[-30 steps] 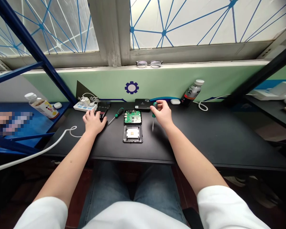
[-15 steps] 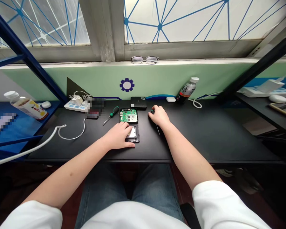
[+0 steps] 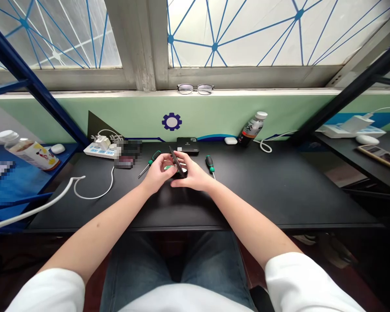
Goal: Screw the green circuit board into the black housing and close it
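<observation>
Between my two hands, a thin black plastic cover (image 3: 176,161) is held up on edge and tilted. My right hand (image 3: 196,174) grips it from the right, thumb low and fingers behind. From the left, my left hand (image 3: 157,174) closes its fingers and thumb at the cover too. A bit of green circuit board (image 3: 167,167) shows between the hands, mostly hidden by them. One green-and-black screwdriver (image 3: 151,163) lies left of my left hand. Another screwdriver (image 3: 209,164) rests on the desk just past my right hand.
Behind the hands lies a black box (image 3: 187,145) on the desk (image 3: 266,186). A dark drink bottle (image 3: 252,128) and a white case (image 3: 230,141) stand at the back. On the left are a power strip (image 3: 99,151) and a white cable (image 3: 94,198). Glasses (image 3: 195,89) sit on the ledge.
My right hand has let go of the right screwdriver and moved left to the device. The black cover, flat on the desk before, is now raised and tilted between both hands.
</observation>
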### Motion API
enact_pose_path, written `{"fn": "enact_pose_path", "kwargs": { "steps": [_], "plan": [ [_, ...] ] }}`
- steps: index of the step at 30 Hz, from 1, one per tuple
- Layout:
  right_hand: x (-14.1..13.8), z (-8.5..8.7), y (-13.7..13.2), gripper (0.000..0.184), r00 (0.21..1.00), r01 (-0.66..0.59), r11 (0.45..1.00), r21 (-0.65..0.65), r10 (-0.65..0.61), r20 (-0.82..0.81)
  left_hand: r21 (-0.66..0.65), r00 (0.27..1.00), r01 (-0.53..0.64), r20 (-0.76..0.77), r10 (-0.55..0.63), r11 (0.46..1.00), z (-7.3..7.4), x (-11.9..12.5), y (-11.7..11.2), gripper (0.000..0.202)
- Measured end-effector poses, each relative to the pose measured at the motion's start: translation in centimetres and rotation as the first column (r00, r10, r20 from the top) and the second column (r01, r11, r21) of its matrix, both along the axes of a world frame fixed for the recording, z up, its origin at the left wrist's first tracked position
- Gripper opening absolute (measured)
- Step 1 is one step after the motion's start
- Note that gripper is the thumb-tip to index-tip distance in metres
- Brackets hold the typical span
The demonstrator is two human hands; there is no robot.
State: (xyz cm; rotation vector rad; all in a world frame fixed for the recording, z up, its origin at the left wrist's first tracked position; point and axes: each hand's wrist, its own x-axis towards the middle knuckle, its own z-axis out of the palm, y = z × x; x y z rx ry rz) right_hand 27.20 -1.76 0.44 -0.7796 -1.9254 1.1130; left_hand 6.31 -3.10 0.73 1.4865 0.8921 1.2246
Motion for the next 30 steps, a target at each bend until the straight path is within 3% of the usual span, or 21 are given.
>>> {"fn": "enact_pose_path", "kwargs": {
  "steps": [2,4,5,6,8,10,11,13,18,23,27,30],
  "plan": [
    [-0.7,0.6,0.4,0.101,0.992,0.054,0.993,0.104,-0.065,0.107,0.004,1.000,0.016,-0.011,-0.016,1.000,-0.1,-0.9,0.8,0.055],
    [-0.7,1.5,1.7,0.101,0.950,0.062,0.971,0.230,-0.128,0.284,0.071,0.987,-0.015,-0.158,0.026,0.997,-0.1,-2.5,1.3,0.047],
    [-0.5,2.0,2.6,0.102,0.908,0.054,0.964,0.262,-0.156,0.388,0.140,0.955,-0.070,-0.277,0.107,0.988,-0.1,-3.5,1.5,0.040],
    [-0.5,2.5,3.5,0.104,0.851,0.037,0.962,0.272,-0.173,0.496,0.239,0.880,-0.147,-0.411,0.237,0.960,-0.1,-4.4,1.7,0.033],
    [-0.5,3.3,5.2,0.106,0.731,-0.047,0.962,0.268,-0.150,0.666,0.388,0.639,-0.242,-0.626,0.447,0.889,-0.3,-5.8,1.9,0.025],
    [-1.0,3.6,6.3,0.106,0.641,-0.127,0.960,0.249,-0.112,0.759,0.449,0.417,-0.231,-0.756,0.504,0.863,-0.5,-6.7,2.1,0.026],
    [-1.2,3.6,6.7,0.106,0.614,-0.153,0.957,0.245,-0.103,0.782,0.451,0.342,-0.210,-0.797,0.498,0.867,-0.6,-6.8,2.2,0.027],
    [-1.6,3.3,6.9,0.107,0.589,-0.175,0.952,0.251,-0.103,0.802,0.431,0.261,-0.164,-0.849,0.460,0.887,-0.9,-6.9,2.4,0.031],
    [-1.5,2.4,6.6,0.108,0.594,-0.190,0.940,0.285,-0.121,0.795,0.370,0.220,-0.161,-0.890,0.399,0.915,-1.1,-6.8,3.0,0.037],
    [-1.4,1.9,6.3,0.112,0.565,-0.181,0.937,0.299,-0.149,0.811,0.466,0.172,-0.141,-0.858,0.485,0.874,-0.7,-6.1,2.8,0.033],
    [-1.7,1.7,5.9,0.103,0.561,-0.155,0.945,0.289,-0.156,0.813,0.436,0.258,-0.013,-0.868,0.424,0.900,-0.8,-5.3,2.4,0.032],
    [-1.8,1.4,5.4,0.097,0.606,-0.124,0.939,0.320,-0.183,0.774,0.395,0.341,0.031,-0.868,0.362,0.918,-1.3,-5.0,2.2,0.032]
  ]
}}
